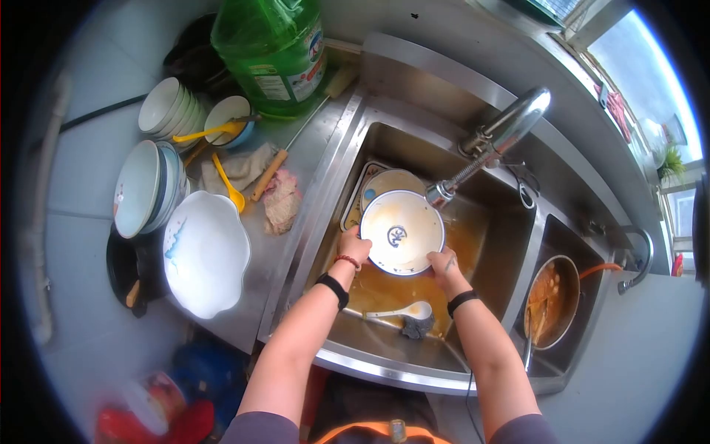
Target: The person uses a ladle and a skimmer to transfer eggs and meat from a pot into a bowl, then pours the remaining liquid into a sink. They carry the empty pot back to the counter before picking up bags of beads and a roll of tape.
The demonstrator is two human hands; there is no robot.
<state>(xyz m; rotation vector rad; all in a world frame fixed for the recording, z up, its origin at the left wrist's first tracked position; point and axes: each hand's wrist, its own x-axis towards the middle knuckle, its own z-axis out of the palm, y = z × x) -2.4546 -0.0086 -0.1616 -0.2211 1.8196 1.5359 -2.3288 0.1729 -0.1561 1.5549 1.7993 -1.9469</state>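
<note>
Both hands grip a white bowl (pixel 414 255) with a blue rim and a blue mark at its centre, over the large sink basin. My left hand (pixel 353 248) is closed on its left edge, and my right hand (pixel 445 266) on its lower right edge. Just above the bowl hangs the tap's spray head (pixel 441 194). Behind the bowl, partly covered by it, lie a round dish (pixel 392 177) and a patterned tray (pixel 350 214). Brownish water stands in the basin. Nearer me are a white spoon (pixel 403 311) and a dark grey scrubber (pixel 418 327).
On the left counter stand stacked bowls (pixel 159 107), stacked plates (pixel 137 189), a scalloped white dish (pixel 207 255), a yellow spoon (pixel 229 185), cloths (pixel 283 201) and a big green jug (pixel 270 59). A pot (pixel 566 296) of reddish liquid sits in the right basin.
</note>
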